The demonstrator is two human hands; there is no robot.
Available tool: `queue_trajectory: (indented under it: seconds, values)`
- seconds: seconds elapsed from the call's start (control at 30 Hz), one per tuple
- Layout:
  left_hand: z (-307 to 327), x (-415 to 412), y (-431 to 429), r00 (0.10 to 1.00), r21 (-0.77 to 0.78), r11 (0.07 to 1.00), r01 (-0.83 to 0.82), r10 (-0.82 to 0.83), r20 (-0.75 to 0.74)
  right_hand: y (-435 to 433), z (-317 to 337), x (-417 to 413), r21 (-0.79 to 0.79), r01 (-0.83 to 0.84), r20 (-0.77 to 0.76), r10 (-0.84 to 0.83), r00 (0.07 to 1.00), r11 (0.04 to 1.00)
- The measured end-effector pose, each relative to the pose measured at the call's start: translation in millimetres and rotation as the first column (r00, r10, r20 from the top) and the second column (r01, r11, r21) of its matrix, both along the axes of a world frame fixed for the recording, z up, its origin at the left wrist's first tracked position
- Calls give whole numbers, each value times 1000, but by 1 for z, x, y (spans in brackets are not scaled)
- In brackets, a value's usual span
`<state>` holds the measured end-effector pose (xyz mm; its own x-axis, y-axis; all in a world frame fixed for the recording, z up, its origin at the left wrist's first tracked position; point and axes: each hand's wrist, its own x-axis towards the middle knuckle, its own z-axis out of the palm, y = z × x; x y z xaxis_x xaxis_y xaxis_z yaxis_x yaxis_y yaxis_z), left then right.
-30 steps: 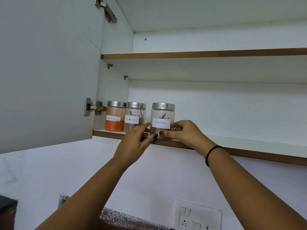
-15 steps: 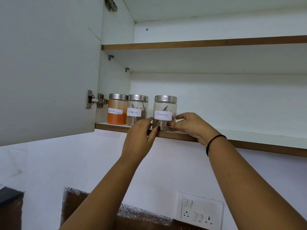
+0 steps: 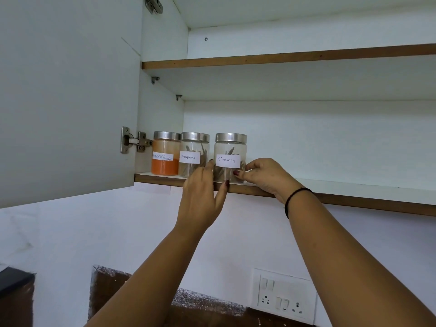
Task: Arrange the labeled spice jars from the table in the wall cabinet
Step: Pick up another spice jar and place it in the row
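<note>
Right hand: I see my right hand (image 3: 264, 178) raised to the lower shelf, a black band (image 3: 296, 197) on its wrist. Its fingers are curled, and thumb and forefinger pinch the lower right side of the nearest cinnamon jar.
Left hand: my left hand (image 3: 200, 197) reaches up with its fingers fairly straight. They lie against that jar's left side and the thumb touches its front base, but I see no grip closed around it.
Nearest cinnamon jar (image 3: 230, 159): it stands upright at the front edge of the lower shelf (image 3: 354, 190), between my two hands, with its label facing me and a steel lid on.
Second cinnamon jar (image 3: 192, 156): it stands just left of my left fingers, apart from the first jar.
Red chilli powder jar (image 3: 165, 159): it is leftmost, against the second jar and close to the cabinet's side wall.
Cabinet door (image 3: 66, 102): it is swung open on the left, on its hinge (image 3: 132, 140).
Upper shelf (image 3: 283, 57): it sits above the jars.
Switch plate (image 3: 283, 296): it is on the wall below the cabinet.
</note>
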<state>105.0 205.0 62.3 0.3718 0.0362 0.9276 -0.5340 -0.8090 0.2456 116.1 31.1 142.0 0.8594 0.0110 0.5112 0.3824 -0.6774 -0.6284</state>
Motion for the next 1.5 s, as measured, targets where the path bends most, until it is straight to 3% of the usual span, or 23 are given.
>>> queue_trajectory:
  seconds: [0.33, 0.73, 1.13, 1.33, 1.5]
  values:
    - [4, -1, -3, 999, -5, 1000, -14, 14, -29, 6, -4, -6, -1, 85, 3, -85, 996, 996]
    - [9, 1, -7, 997, -37, 997, -62, 59, -55, 6, -7, -16, 92, -20, 19, 18, 1000, 996]
    - [16, 0, -5, 986, 30, 991, -131, 133, -104, 10, -4, -21, -46, 22, 28, -21, 999, 999]
    - [13, 1, -4, 988, -7, 995, -97, 95, -120, 8, -7, -24, 42, -3, 52, 0, 999, 999]
    - [11, -2, -5, 990, -8, 996, -93, 92, -107, 10, -7, -28, -35, 5, 50, -4, 999, 999]
